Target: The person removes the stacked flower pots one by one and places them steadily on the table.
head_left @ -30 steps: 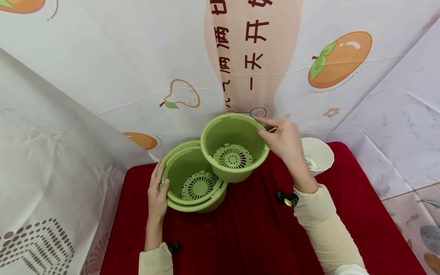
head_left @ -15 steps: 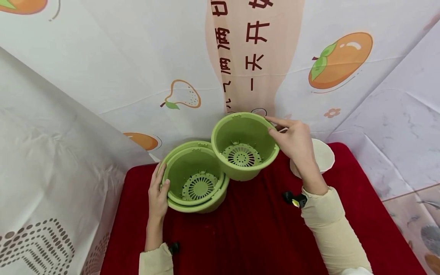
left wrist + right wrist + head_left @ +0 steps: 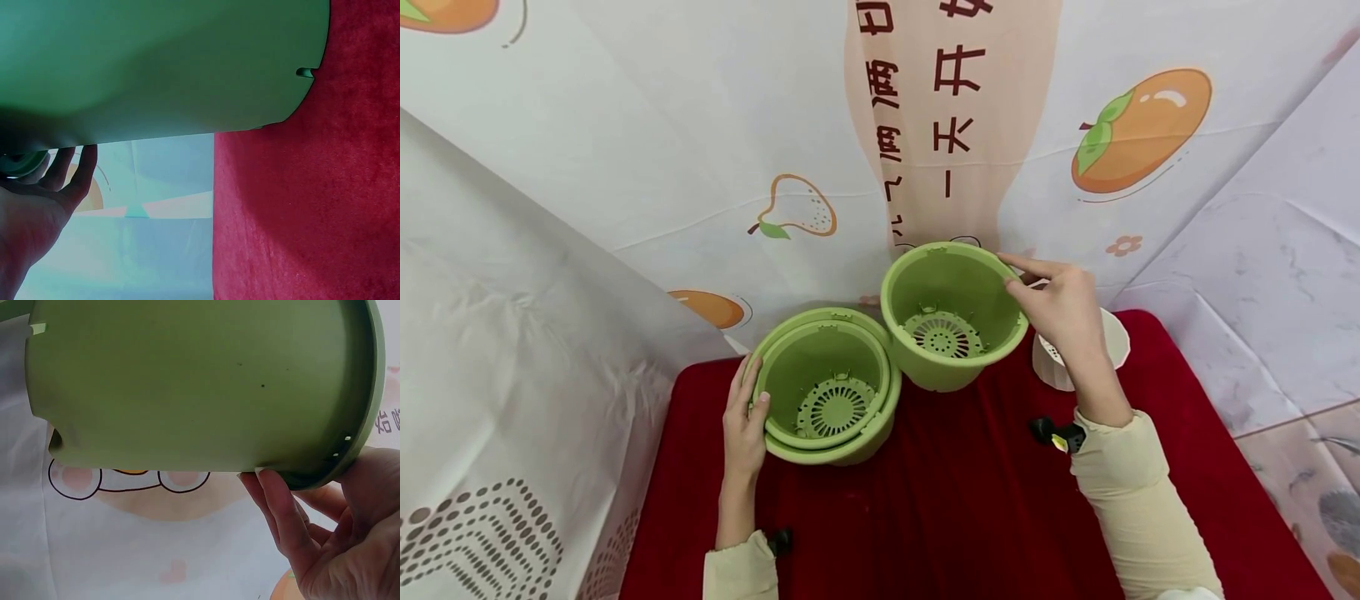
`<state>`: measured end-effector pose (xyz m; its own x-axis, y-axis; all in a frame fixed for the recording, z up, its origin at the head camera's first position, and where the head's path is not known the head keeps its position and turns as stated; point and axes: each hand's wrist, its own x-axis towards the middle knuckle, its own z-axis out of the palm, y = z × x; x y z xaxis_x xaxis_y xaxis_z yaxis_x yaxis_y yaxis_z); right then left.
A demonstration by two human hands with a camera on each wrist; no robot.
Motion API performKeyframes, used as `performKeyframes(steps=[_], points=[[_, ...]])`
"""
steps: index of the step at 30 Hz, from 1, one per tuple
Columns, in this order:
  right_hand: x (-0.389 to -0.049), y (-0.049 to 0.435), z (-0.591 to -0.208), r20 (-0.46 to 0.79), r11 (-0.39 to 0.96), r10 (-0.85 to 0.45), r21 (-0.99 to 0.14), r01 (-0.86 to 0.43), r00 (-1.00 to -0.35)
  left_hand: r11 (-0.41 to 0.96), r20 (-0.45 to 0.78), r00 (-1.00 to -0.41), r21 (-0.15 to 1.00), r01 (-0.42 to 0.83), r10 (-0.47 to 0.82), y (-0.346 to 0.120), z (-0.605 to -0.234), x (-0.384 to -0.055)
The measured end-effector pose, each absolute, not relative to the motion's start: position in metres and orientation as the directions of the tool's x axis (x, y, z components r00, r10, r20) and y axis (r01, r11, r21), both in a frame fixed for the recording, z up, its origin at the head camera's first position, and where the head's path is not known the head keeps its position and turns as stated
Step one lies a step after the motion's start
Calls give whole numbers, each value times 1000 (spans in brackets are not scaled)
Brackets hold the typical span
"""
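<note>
My right hand [image 3: 1066,312] pinches the right rim of a green plastic flowerpot [image 3: 938,373], which is tilted so that its slotted bottom shows. The right wrist view has the pot's smooth wall [image 3: 187,387], with fingers under the rim. To its left stand two more green flowerpots, the smaller one [image 3: 808,354] nested in the larger one [image 3: 861,450]. My left hand [image 3: 743,425] holds these two at their left rims, thumb toward the inside and fingers outside. In the left wrist view the outer wall [image 3: 187,69] hides part of those fingers.
A white pot [image 3: 1116,340] with a perforated bottom lies tipped at the right, partly behind my right forearm. Everything rests on a red cloth-covered table [image 3: 925,517]. A printed white curtain [image 3: 700,167] hangs right behind the pots.
My right hand has carried its green flowerpot to the right, off the nested pair, which it overlapped earlier. My left hand has stayed at the nested pots.
</note>
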<state>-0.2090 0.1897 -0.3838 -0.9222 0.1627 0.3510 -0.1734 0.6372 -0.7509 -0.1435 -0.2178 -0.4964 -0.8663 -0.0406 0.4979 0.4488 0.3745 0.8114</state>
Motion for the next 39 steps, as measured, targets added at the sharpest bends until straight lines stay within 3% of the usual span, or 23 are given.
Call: performKeyframes(steps=[39], points=[[-198, 224, -418, 333, 701, 173, -703, -122, -927, 363, 498, -866, 815, 451, -43, -218, -499, -145]])
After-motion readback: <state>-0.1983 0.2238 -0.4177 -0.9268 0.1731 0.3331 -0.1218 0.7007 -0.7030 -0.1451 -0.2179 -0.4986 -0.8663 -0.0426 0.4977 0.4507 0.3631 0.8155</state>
